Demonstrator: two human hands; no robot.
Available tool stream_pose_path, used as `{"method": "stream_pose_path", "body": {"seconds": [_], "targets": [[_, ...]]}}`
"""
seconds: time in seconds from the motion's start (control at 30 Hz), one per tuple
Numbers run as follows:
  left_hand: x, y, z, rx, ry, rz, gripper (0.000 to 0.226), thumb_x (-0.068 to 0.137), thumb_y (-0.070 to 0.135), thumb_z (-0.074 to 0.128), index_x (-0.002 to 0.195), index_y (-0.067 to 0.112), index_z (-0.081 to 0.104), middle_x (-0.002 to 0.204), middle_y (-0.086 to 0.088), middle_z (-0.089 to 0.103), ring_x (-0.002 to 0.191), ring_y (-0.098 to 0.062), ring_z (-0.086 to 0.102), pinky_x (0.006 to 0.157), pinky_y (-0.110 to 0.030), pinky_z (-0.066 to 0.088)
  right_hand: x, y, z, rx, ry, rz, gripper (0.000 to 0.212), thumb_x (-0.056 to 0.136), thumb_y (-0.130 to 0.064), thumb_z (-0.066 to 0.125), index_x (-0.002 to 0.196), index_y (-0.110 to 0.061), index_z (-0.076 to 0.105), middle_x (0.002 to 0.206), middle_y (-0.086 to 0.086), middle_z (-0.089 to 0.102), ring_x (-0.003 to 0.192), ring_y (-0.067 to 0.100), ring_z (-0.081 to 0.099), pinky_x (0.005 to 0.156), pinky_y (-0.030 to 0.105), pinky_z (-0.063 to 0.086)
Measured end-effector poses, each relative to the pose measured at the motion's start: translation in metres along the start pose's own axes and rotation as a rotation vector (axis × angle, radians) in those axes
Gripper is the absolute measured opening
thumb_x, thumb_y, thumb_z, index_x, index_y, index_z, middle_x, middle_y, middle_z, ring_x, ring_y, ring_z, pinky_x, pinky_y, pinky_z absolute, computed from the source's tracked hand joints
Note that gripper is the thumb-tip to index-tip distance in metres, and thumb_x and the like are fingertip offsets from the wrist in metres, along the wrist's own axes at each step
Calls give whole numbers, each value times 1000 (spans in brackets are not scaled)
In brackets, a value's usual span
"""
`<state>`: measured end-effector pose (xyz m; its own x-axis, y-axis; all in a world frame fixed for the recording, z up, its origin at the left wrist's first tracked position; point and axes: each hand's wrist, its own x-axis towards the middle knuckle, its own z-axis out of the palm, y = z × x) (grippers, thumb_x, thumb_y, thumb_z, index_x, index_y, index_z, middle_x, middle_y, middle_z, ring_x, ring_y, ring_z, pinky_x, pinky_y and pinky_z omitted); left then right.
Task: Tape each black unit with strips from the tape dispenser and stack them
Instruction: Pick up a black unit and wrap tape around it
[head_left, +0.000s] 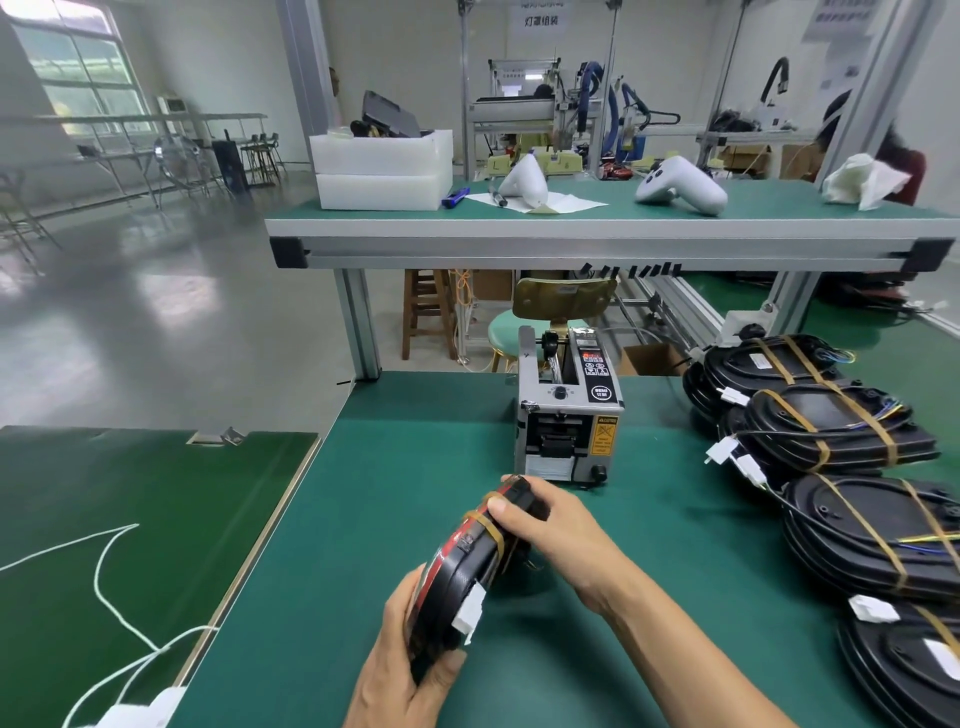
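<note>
Green tabletop (415, 499) ran fwd to a raised shelf (597, 228), also green-topped w/ aluminium frame. Tape dispenser (569, 410) stood upright mid-tabletop. Just in front of it, both hands held one black unit (462, 571) tilted on edge above the mat: left hand (405, 670) curled round its near end, right hand (550, 525) gripping the far end, thumb on a tan tape strip (485, 522). White connector (467, 613) hung off the unit's side. At right, taped black units (831, 431) lay stacked and overlapping, wires trailing. Left of the tabletop sat a darker green bench (130, 493) w/ a white cord (104, 571) looped on it. Shelf carried white foam boxes (382, 171) and white plastic shells (680, 187). Behind: glossy grey floor (156, 312), window (78, 67), machine frames (545, 104), a stool (511, 327).
</note>
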<state>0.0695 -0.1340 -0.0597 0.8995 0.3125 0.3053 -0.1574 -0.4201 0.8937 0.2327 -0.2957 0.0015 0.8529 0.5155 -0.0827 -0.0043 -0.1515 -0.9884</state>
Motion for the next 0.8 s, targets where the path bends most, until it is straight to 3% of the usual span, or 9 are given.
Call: {"method": "stream_pose_path", "body": {"seconds": [0.1, 0.2, 0.27, 0.3, 0.43, 0.53, 0.6, 0.7, 0.8], "targets": [[11, 13, 0, 32, -71, 42, 89, 86, 73, 68, 143, 6, 58, 140, -6, 65, 130, -24, 62, 106, -59, 49, -7, -8, -4, -78, 90, -87, 66, 73, -63, 81, 131, -38, 63, 117, -20, 73, 107, -2, 68, 97, 26, 52], [14, 9, -1, 177, -79, 27, 50, 83, 36, 74, 129, 19, 70, 110, 2, 68, 102, -27, 63, 90, -42, 52, -18, -22, -7, -216, 103, -169, 74, 71, -61, 82, 138, -44, 56, 124, -26, 67, 113, -7, 63, 97, 15, 47], [10, 5, 0, 273, -148, -15, 19, 80, 27, 76, 97, 30, 69, 86, 10, 58, 81, -22, 54, 74, -35, 44, -24, -29, -4, -370, 114, -227, 79, 70, -61, 79, 142, -44, 52, 130, -29, 60, 120, -14, 53, 97, 5, 39], [8, 5, 0, 315, -169, -40, 19, 80, 26, 80, 87, 32, 63, 82, 14, 55, 80, -16, 53, 71, -33, 44, -27, -30, -2, -450, 122, -260, 81, 70, -62, 77, 144, -41, 51, 132, -30, 56, 122, -14, 49, 102, 7, 37], [11, 7, 7, 392, -186, -139, 40, 75, 29, 87, 112, 33, 73, 106, 15, 65, 117, -19, 64, 93, -30, 55, -37, -30, 7, -635, 140, -374, 85, 71, -70, 67, 146, -34, 48, 130, -39, 46, 126, -26, 30, 125, 36, 20], [7, 6, 9, 382, -182, -202, 77, 65, 38, 87, 139, 42, 62, 124, 17, 66, 124, -9, 64, 98, -25, 55, -41, -24, 12, -770, 159, -489, 82, 76, -71, 66, 147, -36, 45, 141, -27, 50, 138, -8, 37, 129, 42, 6], [-7, 2, 10, 248, -103, -169, 98, 57, 41, 88, 148, 44, 54, 138, 23, 63, 128, 1, 61, 103, -23, 51, -42, -19, 19, -874, 192, -572, 82, 77, -71, 64, 147, -35, 43, 145, -21, 51, 144, 4, 39, 128, 47, 8], [-20, -7, 9, 138, 28, -95, 79, 68, 54, 69, 144, 60, 50, 143, 38, 56, 134, 4, 58, 107, -16, 45, -43, -19, 30, -938, 227, -656, 81, 77, -71, 63, 146, -35, 41, 146, -20, 50, 146, 10, 40, 125, 48, 9], [-15, -18, -5, 53, -105, -68, 85, 72, 58, 70, 150, 66, 37, 154, 35, 48, 145, 2, 48, 120, -32, 42, -45, -23, 31, -957, 221, -680, 80, 77, -70, 65, 145, -34, 42, 146, -20, 50, 145, 12, 42, 125, 49, 9]]}}
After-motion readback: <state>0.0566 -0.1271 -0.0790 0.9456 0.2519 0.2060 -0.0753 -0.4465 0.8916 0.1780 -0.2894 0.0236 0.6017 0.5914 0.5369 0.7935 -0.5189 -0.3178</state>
